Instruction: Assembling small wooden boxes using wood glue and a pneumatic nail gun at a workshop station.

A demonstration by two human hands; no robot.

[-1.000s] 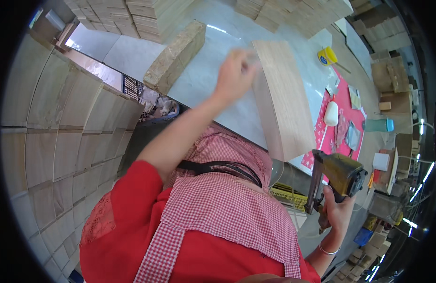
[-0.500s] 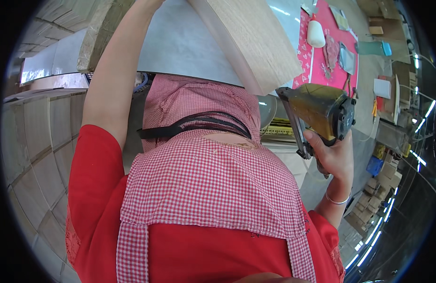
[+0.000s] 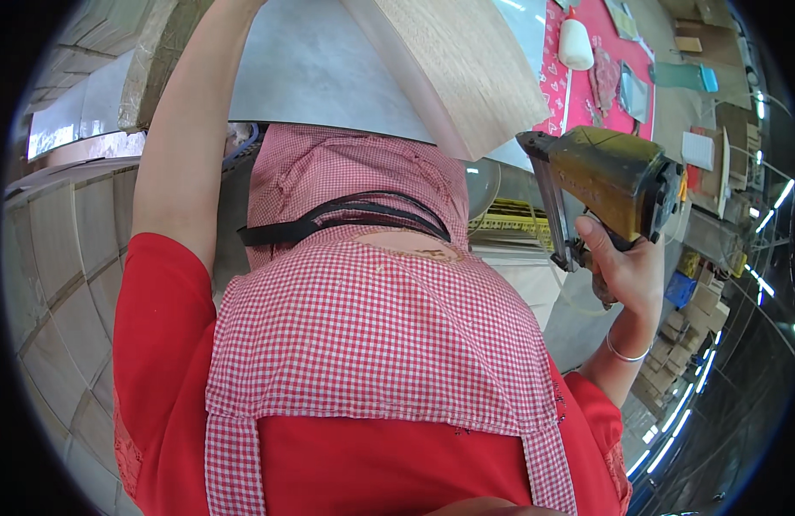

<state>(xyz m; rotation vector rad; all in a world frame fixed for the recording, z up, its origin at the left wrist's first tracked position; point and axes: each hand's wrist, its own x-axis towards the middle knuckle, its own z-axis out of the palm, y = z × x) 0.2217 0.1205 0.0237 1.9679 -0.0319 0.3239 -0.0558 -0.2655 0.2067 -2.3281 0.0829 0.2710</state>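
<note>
Looking down from overhead, I have the right hand (image 3: 634, 273) wrapped around the grip of a nail gun (image 3: 604, 162), thumb on the near side and the other fingers mostly hidden. The amber-and-black tool is at the right of my view, its front just beside the lower corner of a pale wooden piece (image 3: 466, 60); I cannot tell whether the two touch. That wooden piece lies slantwise on the grey-white table (image 3: 320, 82), its far end cut off by the top edge, a broad grained face and a narrower side showing. The left forearm (image 3: 187, 129) reaches out past the top edge, so the left hand is out of sight and I cannot tell whether it is spread or pinching anything. To the right I see a pink sheet (image 3: 578, 99), a white bottle (image 3: 576, 45) with a red tip on it, and a teal bottle (image 3: 680, 76) farther over.
</note>
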